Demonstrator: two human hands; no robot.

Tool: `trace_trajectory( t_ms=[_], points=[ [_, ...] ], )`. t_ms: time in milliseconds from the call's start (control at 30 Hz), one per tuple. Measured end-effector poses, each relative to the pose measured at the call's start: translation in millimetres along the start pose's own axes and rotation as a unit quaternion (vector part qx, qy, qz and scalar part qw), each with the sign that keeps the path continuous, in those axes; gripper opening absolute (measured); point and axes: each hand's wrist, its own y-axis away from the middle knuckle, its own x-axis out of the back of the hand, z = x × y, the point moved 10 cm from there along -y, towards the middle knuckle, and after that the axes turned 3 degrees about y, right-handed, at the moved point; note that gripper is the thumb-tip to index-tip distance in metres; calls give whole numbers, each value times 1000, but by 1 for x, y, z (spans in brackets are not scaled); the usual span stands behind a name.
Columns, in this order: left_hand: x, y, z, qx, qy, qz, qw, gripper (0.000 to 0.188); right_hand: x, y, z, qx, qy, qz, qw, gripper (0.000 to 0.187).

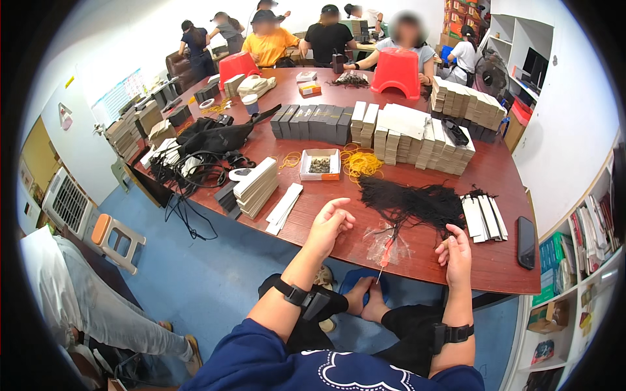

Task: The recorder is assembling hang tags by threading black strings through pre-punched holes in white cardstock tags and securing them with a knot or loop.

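My left hand (331,225) hovers above the table's front edge, fingers loosely curled and apart, with nothing visible in it. To the right, my right hand (454,251) is raised with bent, parted fingers; I see nothing in it either. Between the two, a tool with a red handle (387,251) lies under clear tape (375,241) at the table edge, its thin metal tip sticking out over the edge. Just beyond it spreads a heap of black cords (417,203). White card strips (484,218), with black cord at their far ends, lie beyond my right hand.
On the reddish table (326,257) stand a small box of metal bits (319,165), yellow rubber bands (360,163), stacked white cards (256,189) and dark boxes (313,124). A phone (525,242) lies at the right edge. Several people work at the far side.
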Motion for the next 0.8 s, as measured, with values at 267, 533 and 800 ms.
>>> trace_trajectory(
  t_ms=[267,533,800],
  points=[
    [0,0,0,1,3,2,1000,30,-2,1,-1,-11,2,-1,1000,30],
    [0,-1,-1,-6,0,-3,1000,30,0,0,0,-12,2,6,1000,30],
    [5,-3,-6,11,17,14,1000,28,-1,1,4,-28,-10,-4,1000,30]
  ],
)
